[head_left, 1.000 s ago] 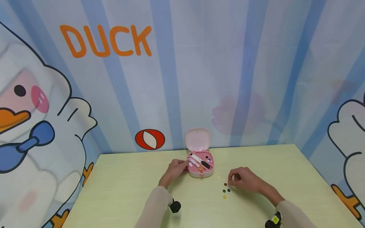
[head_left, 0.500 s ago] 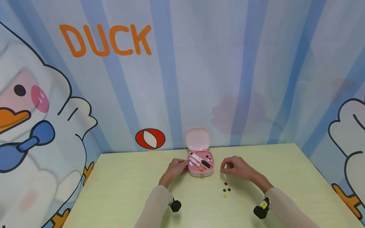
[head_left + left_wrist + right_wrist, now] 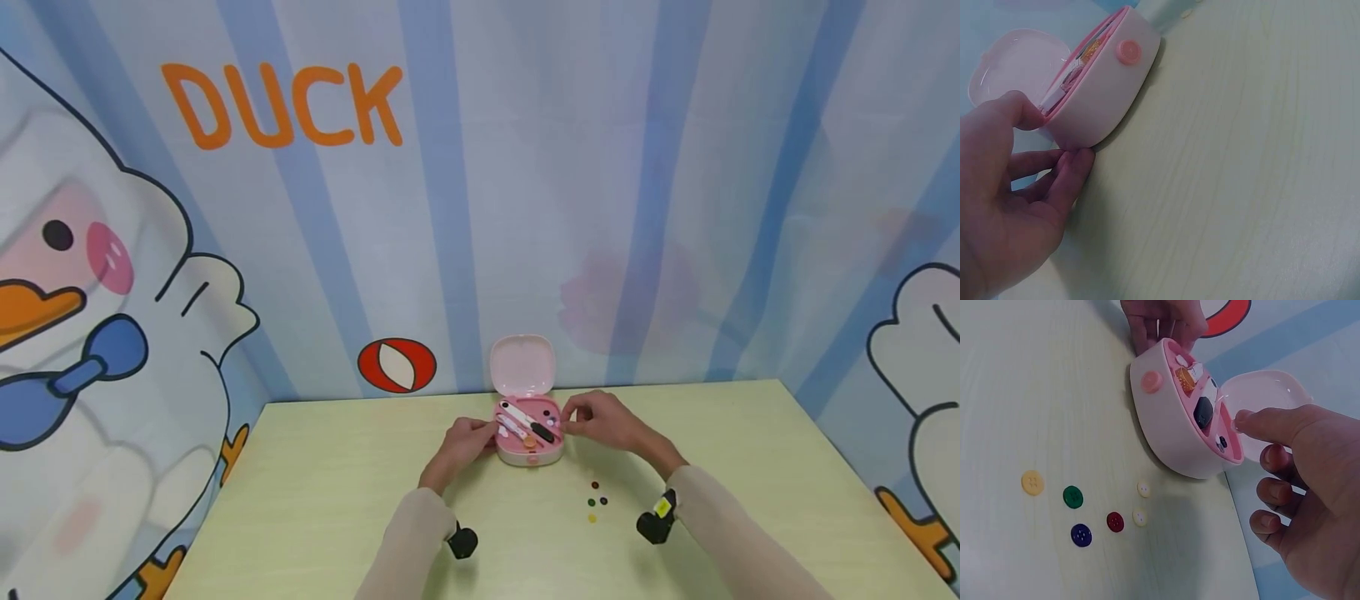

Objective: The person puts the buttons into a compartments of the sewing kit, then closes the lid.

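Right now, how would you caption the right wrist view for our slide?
The right hand holds something small and pale at an open pink case, six buttons on the table.

The box (image 3: 1169, 428) is pink and white. Buttons (image 3: 1073, 497) are yellow, green, blue, red and cream. The wall (image 3: 525, 192) has blue stripes.

One surface (image 3: 322, 500) carries one pink box (image 3: 1160, 419) with one lid (image 3: 1266, 394), one yellow button (image 3: 1032, 482), one green button (image 3: 1073, 497), one blue button (image 3: 1081, 535), one dark red button (image 3: 1115, 522) and two cream buttons (image 3: 1143, 489), so six lie loose. One left hand (image 3: 461, 446) and one right hand (image 3: 603, 417) make two, with two black wrist devices (image 3: 463, 543) and one small pale piece (image 3: 1235, 427) at the right fingers. Inside the box are one black-handled tool (image 3: 1203, 412) and one orange piece (image 3: 1185, 380); other contents overlap too much to count.
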`<action>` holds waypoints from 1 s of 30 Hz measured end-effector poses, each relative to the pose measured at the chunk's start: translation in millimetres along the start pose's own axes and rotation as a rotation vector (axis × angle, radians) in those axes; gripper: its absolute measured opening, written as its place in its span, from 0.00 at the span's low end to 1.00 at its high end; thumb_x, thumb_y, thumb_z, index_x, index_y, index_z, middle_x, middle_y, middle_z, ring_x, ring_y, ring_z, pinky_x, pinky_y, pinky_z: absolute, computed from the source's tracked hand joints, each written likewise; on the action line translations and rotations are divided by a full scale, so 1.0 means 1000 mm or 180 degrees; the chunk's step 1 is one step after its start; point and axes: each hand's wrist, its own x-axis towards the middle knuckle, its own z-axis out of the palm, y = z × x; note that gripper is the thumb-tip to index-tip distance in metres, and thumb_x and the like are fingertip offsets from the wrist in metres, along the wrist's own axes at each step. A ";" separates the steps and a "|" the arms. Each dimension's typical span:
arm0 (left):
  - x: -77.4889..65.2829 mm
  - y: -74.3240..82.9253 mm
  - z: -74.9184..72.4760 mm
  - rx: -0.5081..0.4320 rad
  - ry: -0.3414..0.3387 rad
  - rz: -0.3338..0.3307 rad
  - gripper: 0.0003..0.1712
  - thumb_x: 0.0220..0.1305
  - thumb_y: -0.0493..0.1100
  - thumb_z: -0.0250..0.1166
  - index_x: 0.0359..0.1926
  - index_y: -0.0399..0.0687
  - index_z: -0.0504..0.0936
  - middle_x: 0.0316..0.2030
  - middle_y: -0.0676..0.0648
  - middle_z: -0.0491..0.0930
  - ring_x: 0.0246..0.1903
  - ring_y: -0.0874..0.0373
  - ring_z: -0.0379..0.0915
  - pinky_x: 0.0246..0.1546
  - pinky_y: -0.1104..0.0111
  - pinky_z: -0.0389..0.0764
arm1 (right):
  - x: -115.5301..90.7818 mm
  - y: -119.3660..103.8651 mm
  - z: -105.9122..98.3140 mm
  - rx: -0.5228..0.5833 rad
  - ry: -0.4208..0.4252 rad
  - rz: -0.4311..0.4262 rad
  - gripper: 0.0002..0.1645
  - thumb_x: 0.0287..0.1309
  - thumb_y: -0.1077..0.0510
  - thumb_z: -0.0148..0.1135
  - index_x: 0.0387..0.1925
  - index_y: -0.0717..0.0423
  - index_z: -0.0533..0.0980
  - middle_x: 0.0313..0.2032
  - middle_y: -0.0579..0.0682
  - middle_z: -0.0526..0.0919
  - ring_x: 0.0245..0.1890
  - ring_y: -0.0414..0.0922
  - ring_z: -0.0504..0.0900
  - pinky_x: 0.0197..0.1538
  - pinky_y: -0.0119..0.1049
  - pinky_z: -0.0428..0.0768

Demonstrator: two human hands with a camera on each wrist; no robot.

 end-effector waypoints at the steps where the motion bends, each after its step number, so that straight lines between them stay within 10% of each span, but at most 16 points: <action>1: 0.000 0.000 0.000 -0.0003 0.0003 0.0004 0.25 0.78 0.49 0.60 0.60 0.31 0.82 0.45 0.44 0.86 0.44 0.55 0.82 0.53 0.63 0.84 | 0.003 0.000 0.000 0.0017 0.0001 0.0004 0.03 0.66 0.60 0.69 0.39 0.56 0.85 0.24 0.45 0.73 0.26 0.42 0.70 0.29 0.32 0.67; 30: -0.001 -0.001 0.000 -0.0043 0.0052 0.0018 0.26 0.76 0.50 0.61 0.59 0.30 0.82 0.46 0.44 0.86 0.44 0.55 0.82 0.53 0.62 0.84 | 0.044 -0.010 0.012 0.0267 0.0021 0.0416 0.05 0.69 0.62 0.66 0.40 0.62 0.84 0.27 0.53 0.81 0.26 0.45 0.74 0.30 0.35 0.70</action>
